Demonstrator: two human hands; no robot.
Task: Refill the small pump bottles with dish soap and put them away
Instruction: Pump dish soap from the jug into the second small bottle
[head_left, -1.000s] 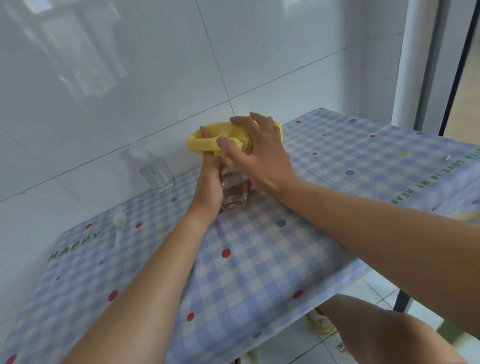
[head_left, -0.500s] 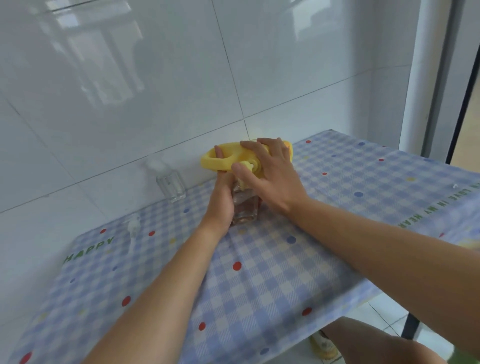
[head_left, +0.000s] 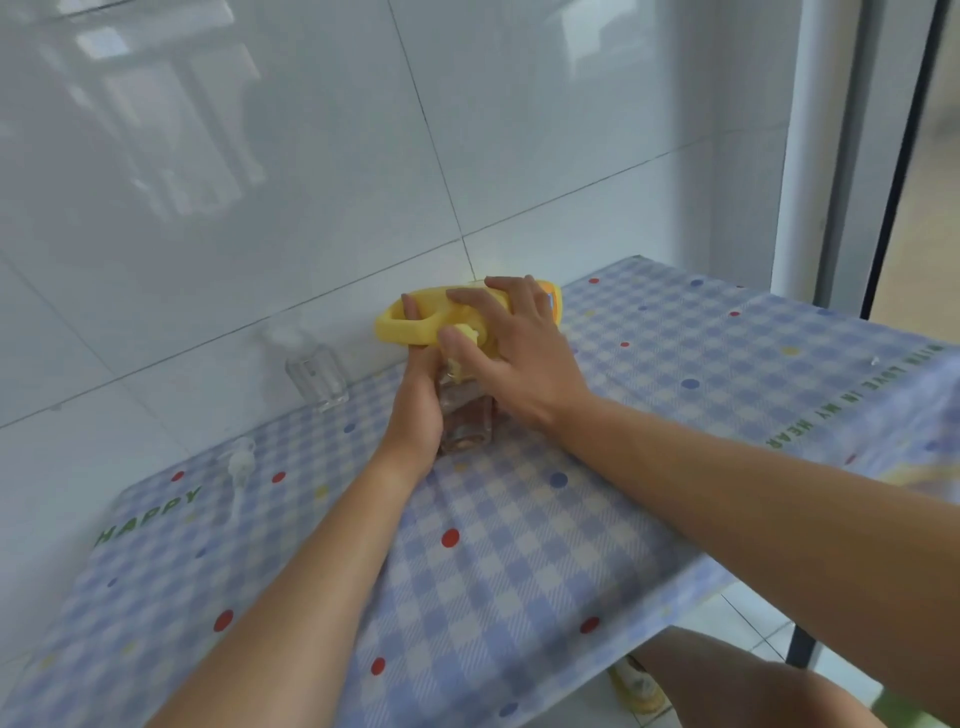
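Watching the head cam feed here. Both hands are busy at about 12 o'clock from the middle of the desk (head_left: 519, 571), right up against the white tiled wall (head_left: 260, 208).

The left hand (head_left: 415, 410) is wrapped around the small bottle (head_left: 470, 423), which stands upright on the blue-checked, dotted desk. One of its fingers pokes up through the handle loop of the soap jug (head_left: 415, 330). The yellow jug is tipped over on its side above the small bottle, with its spout pointing down at the bottle's mouth and its handle sticking out toward 9 o'clock.

The right hand (head_left: 514, 358) is clamped over the top of the jug, fingers curled across the body and thumb down by the spout. I can't tell whether soap is running, or how full the small bottle is. It's clear plastic and the hands cover most of it.

At about 9 o'clock from the held bottle, a second bottle (head_left: 317, 376) stands against the wall, clear and apart from the hands. Further out, at about 8 o'clock, a white pump head (head_left: 240, 462) lies flat on the desk, well apart from both bottles. The view is a bit blurry.
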